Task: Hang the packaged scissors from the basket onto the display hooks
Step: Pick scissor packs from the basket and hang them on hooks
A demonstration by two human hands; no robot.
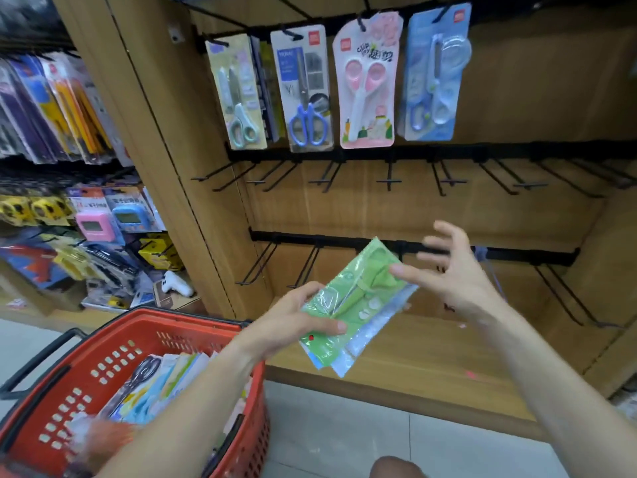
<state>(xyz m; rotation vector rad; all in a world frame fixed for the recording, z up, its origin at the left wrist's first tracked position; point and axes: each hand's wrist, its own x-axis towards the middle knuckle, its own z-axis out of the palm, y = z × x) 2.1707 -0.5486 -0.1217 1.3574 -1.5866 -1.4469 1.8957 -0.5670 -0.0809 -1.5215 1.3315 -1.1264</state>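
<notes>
Left fingers around green pack

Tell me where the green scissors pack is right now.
In the head view, the green pack is centre frame, held by the left hand above the red basket, with the open right hand just beside it, below the empty hooks.
</notes>
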